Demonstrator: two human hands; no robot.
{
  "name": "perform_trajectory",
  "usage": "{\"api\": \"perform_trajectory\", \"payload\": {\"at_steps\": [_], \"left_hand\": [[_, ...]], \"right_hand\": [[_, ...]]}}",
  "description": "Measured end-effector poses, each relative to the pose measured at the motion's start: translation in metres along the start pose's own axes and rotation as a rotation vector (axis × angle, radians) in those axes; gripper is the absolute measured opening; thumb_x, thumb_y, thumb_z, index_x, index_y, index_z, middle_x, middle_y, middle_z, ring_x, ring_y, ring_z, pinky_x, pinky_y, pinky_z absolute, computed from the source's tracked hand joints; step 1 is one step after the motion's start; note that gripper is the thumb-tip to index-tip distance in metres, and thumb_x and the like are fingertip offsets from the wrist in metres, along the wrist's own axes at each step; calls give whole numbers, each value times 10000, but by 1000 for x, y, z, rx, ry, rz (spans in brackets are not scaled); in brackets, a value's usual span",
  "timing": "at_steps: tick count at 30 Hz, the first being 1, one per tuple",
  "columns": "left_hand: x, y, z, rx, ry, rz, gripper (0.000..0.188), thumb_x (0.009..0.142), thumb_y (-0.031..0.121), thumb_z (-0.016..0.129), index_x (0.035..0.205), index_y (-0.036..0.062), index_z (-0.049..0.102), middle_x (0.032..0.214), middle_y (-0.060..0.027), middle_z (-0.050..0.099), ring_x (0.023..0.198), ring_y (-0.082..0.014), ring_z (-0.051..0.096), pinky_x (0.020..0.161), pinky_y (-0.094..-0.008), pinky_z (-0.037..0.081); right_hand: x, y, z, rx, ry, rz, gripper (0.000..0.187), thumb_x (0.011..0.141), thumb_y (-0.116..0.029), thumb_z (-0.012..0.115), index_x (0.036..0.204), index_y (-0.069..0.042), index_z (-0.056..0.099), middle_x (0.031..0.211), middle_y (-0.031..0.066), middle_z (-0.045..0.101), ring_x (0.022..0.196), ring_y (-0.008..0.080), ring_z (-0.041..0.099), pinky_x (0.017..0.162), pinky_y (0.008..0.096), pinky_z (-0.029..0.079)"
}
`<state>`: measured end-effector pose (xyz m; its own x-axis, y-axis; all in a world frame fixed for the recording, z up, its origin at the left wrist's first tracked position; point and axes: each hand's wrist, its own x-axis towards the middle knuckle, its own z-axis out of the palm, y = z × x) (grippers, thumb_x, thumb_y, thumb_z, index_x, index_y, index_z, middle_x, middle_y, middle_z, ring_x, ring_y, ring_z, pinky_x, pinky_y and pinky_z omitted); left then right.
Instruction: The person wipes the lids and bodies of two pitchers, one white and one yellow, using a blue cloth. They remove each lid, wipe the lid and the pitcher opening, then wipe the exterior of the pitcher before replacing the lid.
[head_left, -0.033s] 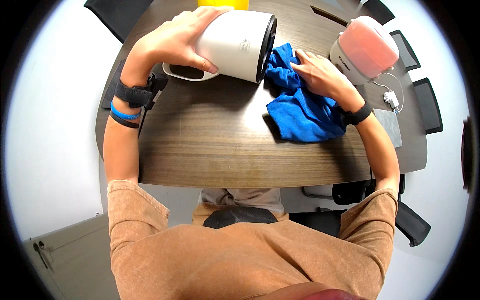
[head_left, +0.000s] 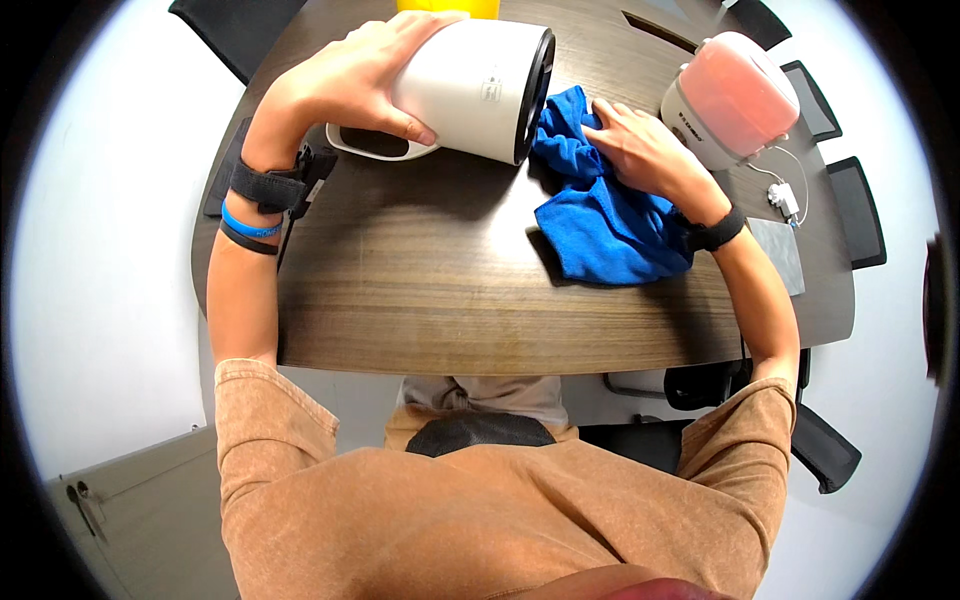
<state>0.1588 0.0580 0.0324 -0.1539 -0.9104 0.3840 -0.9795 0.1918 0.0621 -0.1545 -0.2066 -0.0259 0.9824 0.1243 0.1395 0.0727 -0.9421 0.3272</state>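
A white electric pot (head_left: 478,90) with a loop handle lies tipped on its side at the far middle, its black-rimmed end facing right. My left hand (head_left: 350,88) is wrapped round its left part, with the thumb on the near side above the handle. To the right, my right hand (head_left: 645,150) grips a crumpled blue cloth (head_left: 615,235), fingers bunched into its upper folds. The cloth's upper end reaches the black rim of the pot; whether it presses on it I cannot tell. The cloth's lower part spreads on the wooden table (head_left: 420,300).
A small appliance with a pink translucent lid (head_left: 740,85) stands at the far right. Its white cord ends in a plug (head_left: 782,198), near a flat grey panel (head_left: 778,255). Behind the pot shows a yellow container (head_left: 450,8). Black chairs (head_left: 856,210) surround the table.
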Motion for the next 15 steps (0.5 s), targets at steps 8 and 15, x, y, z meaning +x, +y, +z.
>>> {"api": "perform_trajectory", "payload": {"at_steps": [8,15], "left_hand": [[8,24,-31,-132,-162,-108,1235,701,581,985,1656,66,395,1518,-256,547,1423,-462,516,1211,-528,406],[10,21,-33,-86,-133,-62,1211,709,580,983,1645,66,411,1492,-257,568,1411,-465,530,1203,-526,415]], "right_hand": [[-2,-22,-20,-73,-61,-99,395,878,-48,719,1257,-126,639,1380,205,570,1197,354,644,990,458,565],[-8,-33,-23,-117,83,-139,339,893,-96,711,1216,-167,637,1398,187,568,1198,328,624,999,441,553]]}}
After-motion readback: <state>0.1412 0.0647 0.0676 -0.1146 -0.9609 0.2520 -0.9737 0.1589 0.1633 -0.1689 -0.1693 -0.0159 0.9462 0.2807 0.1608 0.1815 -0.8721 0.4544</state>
